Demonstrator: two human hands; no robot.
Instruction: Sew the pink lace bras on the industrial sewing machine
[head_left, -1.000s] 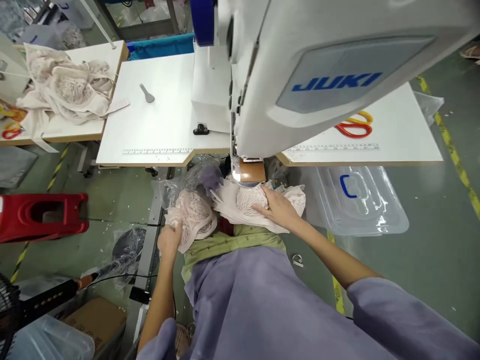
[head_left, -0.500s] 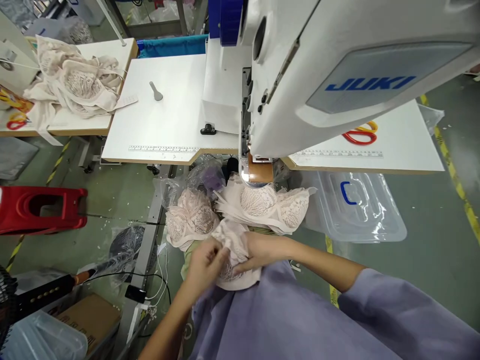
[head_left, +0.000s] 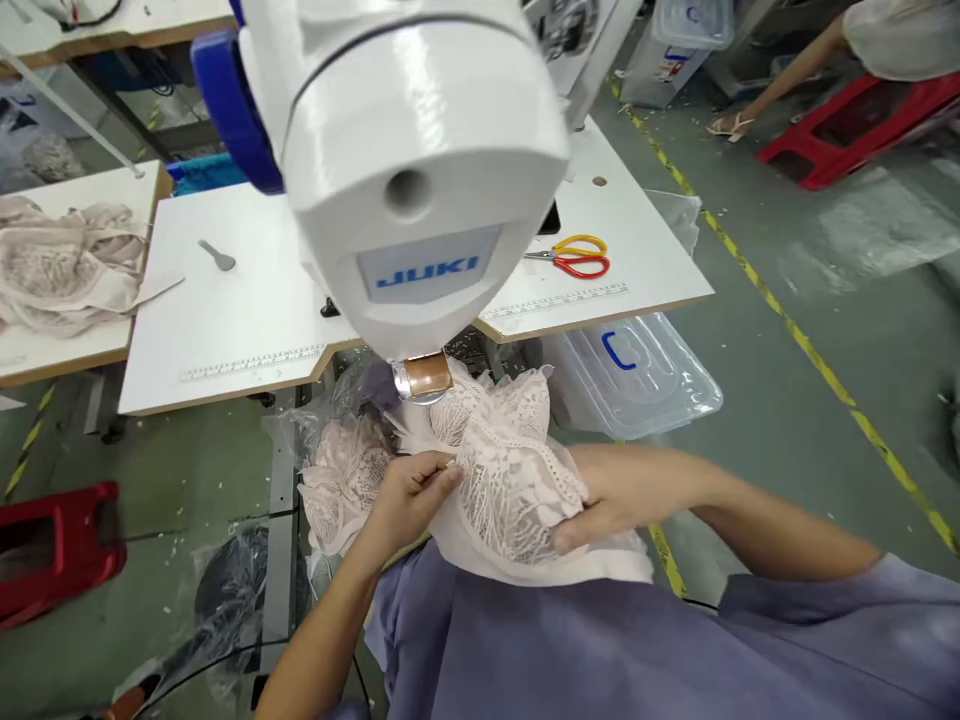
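Note:
A pale pink lace bra is spread over my lap, its cup facing up and its smooth lower band curving towards me. My left hand is closed in a pinch at the bra's left edge, with a tiny pale bit showing at the fingertips. On the other side, my right hand grips the bra, thumb on the lace and fingers hidden behind it. More lace bras lie beyond: one pile to the left, another under the sewing machine's work arm.
The white sewing machine head looms over my hands. Red-and-yellow scissors lie on the right tabletop; a small grey tool is on the left one. A lidded clear bin stands below right. Another person's arm shows far right.
The bra in my hands has been spread out wider and turned lace cup up. My right hand has moved right, away from my left. The head view has swung to the right.

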